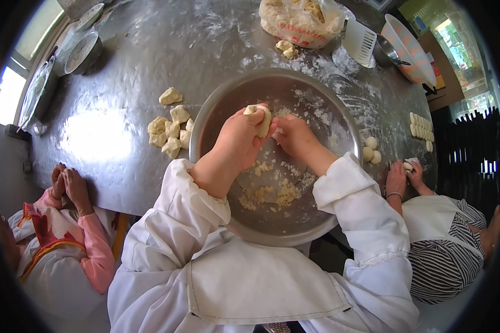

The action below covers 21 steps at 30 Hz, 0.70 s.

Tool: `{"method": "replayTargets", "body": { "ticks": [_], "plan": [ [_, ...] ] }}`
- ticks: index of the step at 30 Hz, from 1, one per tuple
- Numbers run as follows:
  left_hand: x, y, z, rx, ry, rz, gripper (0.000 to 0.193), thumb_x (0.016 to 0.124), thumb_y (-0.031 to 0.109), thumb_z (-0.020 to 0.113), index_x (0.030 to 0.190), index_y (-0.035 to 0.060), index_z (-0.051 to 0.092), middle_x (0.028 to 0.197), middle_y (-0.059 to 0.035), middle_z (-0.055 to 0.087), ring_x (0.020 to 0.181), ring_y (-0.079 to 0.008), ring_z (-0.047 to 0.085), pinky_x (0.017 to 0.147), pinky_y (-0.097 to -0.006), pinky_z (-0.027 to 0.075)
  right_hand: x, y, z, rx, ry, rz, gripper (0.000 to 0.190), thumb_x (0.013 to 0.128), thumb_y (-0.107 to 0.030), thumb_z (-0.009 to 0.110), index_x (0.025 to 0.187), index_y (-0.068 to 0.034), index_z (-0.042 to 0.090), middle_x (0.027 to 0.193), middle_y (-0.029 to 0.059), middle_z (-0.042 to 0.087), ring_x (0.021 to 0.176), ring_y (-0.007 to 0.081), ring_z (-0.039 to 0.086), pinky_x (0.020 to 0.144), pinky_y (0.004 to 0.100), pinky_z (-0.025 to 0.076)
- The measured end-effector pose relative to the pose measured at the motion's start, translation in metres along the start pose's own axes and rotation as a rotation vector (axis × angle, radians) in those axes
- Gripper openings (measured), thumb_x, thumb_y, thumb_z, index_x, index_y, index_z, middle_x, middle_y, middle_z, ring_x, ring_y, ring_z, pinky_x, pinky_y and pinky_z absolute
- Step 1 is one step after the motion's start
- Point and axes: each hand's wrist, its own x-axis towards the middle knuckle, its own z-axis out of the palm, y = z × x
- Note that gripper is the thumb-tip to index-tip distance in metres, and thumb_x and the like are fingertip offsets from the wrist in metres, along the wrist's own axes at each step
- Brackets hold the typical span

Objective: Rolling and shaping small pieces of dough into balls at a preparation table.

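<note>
Over a wide stainless steel bowl, my left hand grips a pale piece of dough, which bulges out between thumb and fingers. My right hand is close beside it, its fingertips at the dough's right side; whether they hold anything is hidden. Yellowish crumbs and white floury bits lie scattered on the bowl's bottom below my hands. Left of the bowl several rough dough lumps are grouped on the table. A few smooth round dough balls rest just right of the rim.
A bag of dough stands at the back, near a white slotted plastic piece and a large basin. A co-worker's hands shape dough at right, by rows of small pieces. Another person's hands rest at the left edge. A metal bowl sits far left.
</note>
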Motion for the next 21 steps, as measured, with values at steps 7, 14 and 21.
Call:
{"method": "replayTargets", "body": {
  "ticks": [7, 14, 21],
  "plan": [
    [0.016, -0.015, -0.008, 0.053, 0.148, -0.159, 0.024, 0.1, 0.015, 0.041, 0.116, -0.0019, 0.045, 0.109, -0.0129, 0.05, 0.099, -0.0253, 0.055, 0.088, -0.0384, 0.051, 0.002, -0.018, -0.037, 0.379, -0.108, 0.306, 0.018, 0.082, -0.016, 0.067, 0.098, -0.01, 0.066, 0.089, 0.015, 0.064, 0.082, 0.0294, 0.064, 0.07, 0.0371, 0.051],
    [0.01, -0.017, 0.002, -0.156, -0.034, -0.241, 0.034, 0.104, 0.028, 0.028, 0.116, 0.0005, 0.045, 0.106, -0.0107, 0.052, 0.089, -0.0201, 0.053, 0.079, -0.0354, 0.048, -0.008, -0.056, -0.05, 0.133, 0.066, -0.108, 0.025, 0.083, -0.012, 0.068, 0.104, -0.001, 0.063, 0.09, 0.0136, 0.066, 0.074, 0.0177, 0.064, 0.067, 0.03, 0.05],
    [0.007, -0.019, 0.001, -0.073, -0.009, -0.197, 0.038, 0.104, 0.028, 0.025, 0.119, -0.0009, 0.046, 0.117, -0.0135, 0.054, 0.105, -0.0232, 0.057, 0.092, -0.0384, 0.049, -0.017, -0.065, -0.056, 0.246, 0.05, -0.039, 0.03, 0.081, -0.004, 0.063, 0.111, -0.004, 0.064, 0.093, 0.0178, 0.068, 0.082, 0.0307, 0.067, 0.071, 0.0371, 0.052]
  ]
}}
